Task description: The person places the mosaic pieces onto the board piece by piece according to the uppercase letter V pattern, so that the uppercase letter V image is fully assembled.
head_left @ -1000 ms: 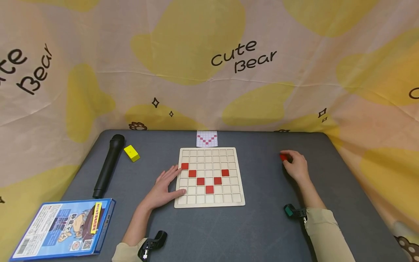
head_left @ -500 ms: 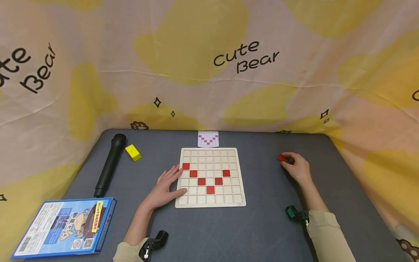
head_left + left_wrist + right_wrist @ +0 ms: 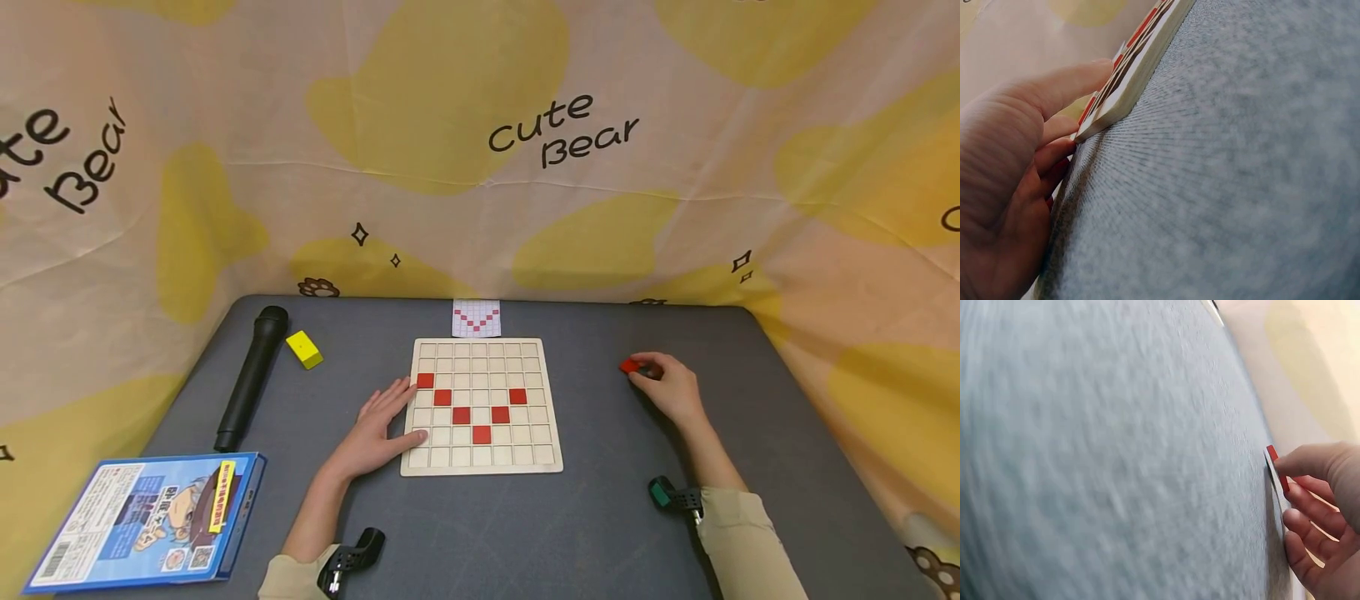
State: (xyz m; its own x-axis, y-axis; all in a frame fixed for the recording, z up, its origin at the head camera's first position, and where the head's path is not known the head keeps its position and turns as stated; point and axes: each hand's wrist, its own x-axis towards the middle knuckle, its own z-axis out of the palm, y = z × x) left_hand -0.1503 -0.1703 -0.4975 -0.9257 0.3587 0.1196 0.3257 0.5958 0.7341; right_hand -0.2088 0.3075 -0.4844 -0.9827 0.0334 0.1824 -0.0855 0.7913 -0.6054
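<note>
A pale gridded board point(image 3: 517, 456) lies mid-table, with several red square tiles in its cells forming a lopsided V. My left hand point(image 3: 370, 435) rests at its left edge with fingers spread, thumb and fingertips touching the rim. In the left wrist view the thumb lies over the board's edge point(image 3: 1138, 84). To the right of the board, apart from it, my right hand point(image 3: 670, 390) pinches a red square tile point(image 3: 628, 366). The right wrist view shows that tile point(image 3: 1283, 478) between thumb and fingers, close to the table surface.
Behind the board is a small card point(image 3: 476, 319) printed with a red V pattern. On the left lie a black microphone point(image 3: 252, 379), a yellow block point(image 3: 304, 350) and a blue box point(image 3: 150, 521). A patterned cloth point(image 3: 427, 192) hangs behind the grey table point(image 3: 592, 533).
My right hand has shifted left, towards the board, carrying the red tile, which now shows more beyond the fingertips. The left hand and the board stay in place.
</note>
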